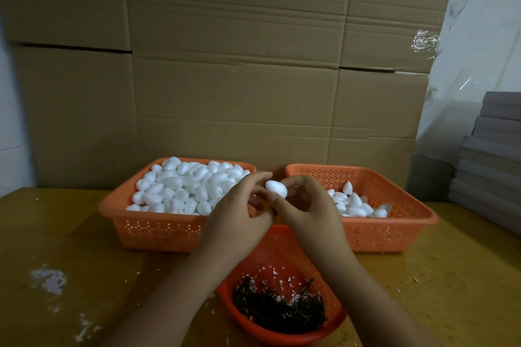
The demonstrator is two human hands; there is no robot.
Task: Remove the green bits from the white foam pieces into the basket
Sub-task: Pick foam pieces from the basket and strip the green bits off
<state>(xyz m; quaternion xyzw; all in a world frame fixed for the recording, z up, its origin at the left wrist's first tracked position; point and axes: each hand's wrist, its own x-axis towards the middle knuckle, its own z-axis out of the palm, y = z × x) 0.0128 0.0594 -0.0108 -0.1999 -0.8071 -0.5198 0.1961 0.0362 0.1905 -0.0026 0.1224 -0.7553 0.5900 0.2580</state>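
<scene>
In the head view, just above the middle of the frame, we see a white foam egg (276,188) held up between both hands. It is smooth, matt and egg-shaped, with its narrow end pointing left, and we can make out no green on the side that faces us. Our right hand (307,205) has its grip curled round the egg from the right, thumb underneath. Our left hand (239,205) meets it from the left, fingers bent, fingertips pinching at the egg's lower left end; what exactly they pinch is too small to tell.

Left of centre, an orange perforated basket (146,227) is heaped full of the same white foam eggs (180,187). Right of centre, a second orange basket (394,231) holds a smaller heap of eggs (356,203) against its near wall, with a few dark slivers among them.

At the bottom centre, a small orange basket (279,248) sits below our wrists. In it lies a dark green tangle of bits (279,307) speckled with white crumbs.

All three baskets stand on a yellowish wooden table (70,234) dusted with white foam crumbs (48,279) at lower left. A wall of cardboard boxes (225,65) fills the upper frame, and a stack of grey sheets (490,149) sits at the right edge. We can read no writing or labels anywhere.
</scene>
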